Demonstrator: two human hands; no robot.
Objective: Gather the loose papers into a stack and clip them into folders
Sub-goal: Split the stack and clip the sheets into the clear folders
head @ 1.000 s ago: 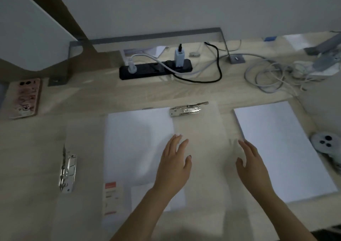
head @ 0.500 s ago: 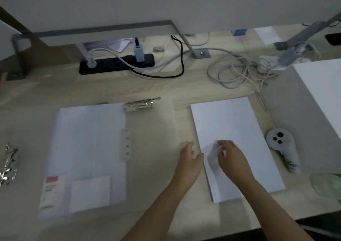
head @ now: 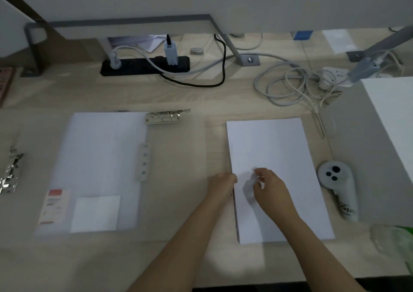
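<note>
A stack of white papers (head: 274, 148) lies on the wooden desk, right of centre. My left hand (head: 221, 185) curls against the stack's left edge. My right hand (head: 270, 186) rests on top of the stack with curled fingers, pinching up a bit of the top sheet. To the left lies an open translucent folder (head: 174, 148) with white sheets (head: 100, 153) inside and a metal clip (head: 164, 116) at its top edge. A second metal clip (head: 10, 173) sits at the far left.
A white handheld controller (head: 337, 186) lies just right of the stack. Behind are a black power strip (head: 145, 65) and a tangle of grey cables (head: 290, 85). A white board (head: 393, 117) is at the right edge, and a plastic bag (head: 393, 238) at the front right.
Both hands left the folder and moved right to the paper stack. The view panned right. My right hand's fingers have now curled and lifted a bit of the top sheet.
</note>
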